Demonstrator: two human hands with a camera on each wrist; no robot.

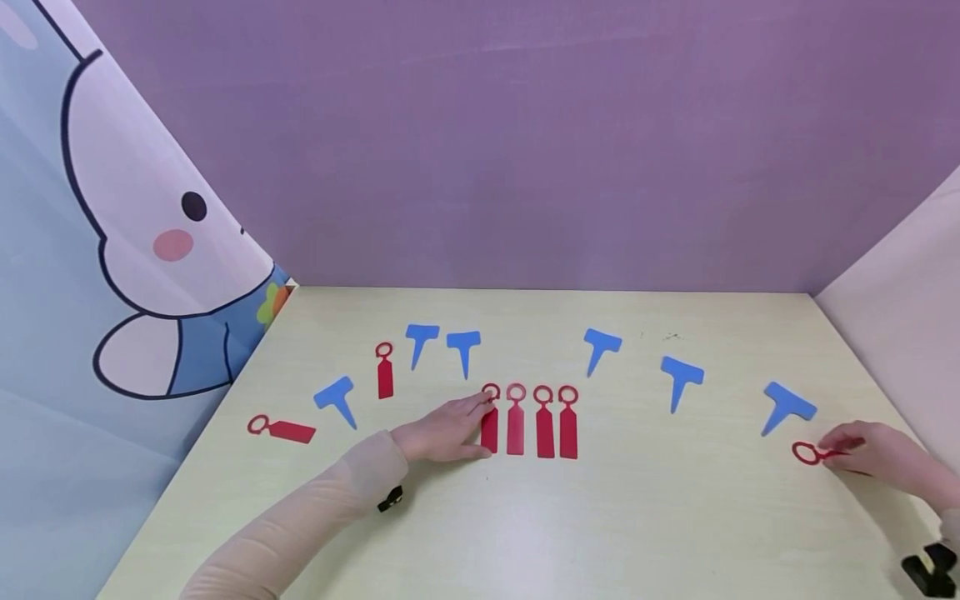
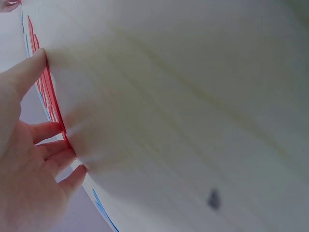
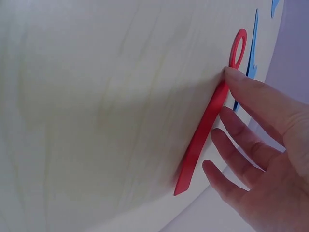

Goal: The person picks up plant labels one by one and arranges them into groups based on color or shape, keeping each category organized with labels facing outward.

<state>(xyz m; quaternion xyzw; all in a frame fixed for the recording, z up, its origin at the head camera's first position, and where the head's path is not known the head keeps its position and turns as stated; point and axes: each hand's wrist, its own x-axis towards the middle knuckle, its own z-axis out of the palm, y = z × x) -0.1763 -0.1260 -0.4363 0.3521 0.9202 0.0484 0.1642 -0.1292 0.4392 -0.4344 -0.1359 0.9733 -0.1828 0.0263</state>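
Note:
In the head view, several red tags with ring tops stand side by side in a row. My left hand (image 1: 448,429) rests over the leftmost red tag (image 1: 489,432) of this row, fingers near its ring and thumb by its lower end. The left wrist view shows these fingers spread along the edge of that tag (image 2: 54,99). Far to the right, my right hand (image 1: 873,454) pinches another red tag near its neck, its ring (image 1: 806,453) pointing left. In the right wrist view the thumb lies at the neck of this tag (image 3: 205,123), other fingers along its side.
Blue T-shaped plant labels lie scattered: one (image 1: 787,406) near the right hand, others (image 1: 681,379) farther left. Two loose red tags (image 1: 292,431) lie at the left. Behind the pale table (image 1: 637,525) rises a purple wall (image 1: 525,167); a printed cloth (image 1: 45,467) hangs at left.

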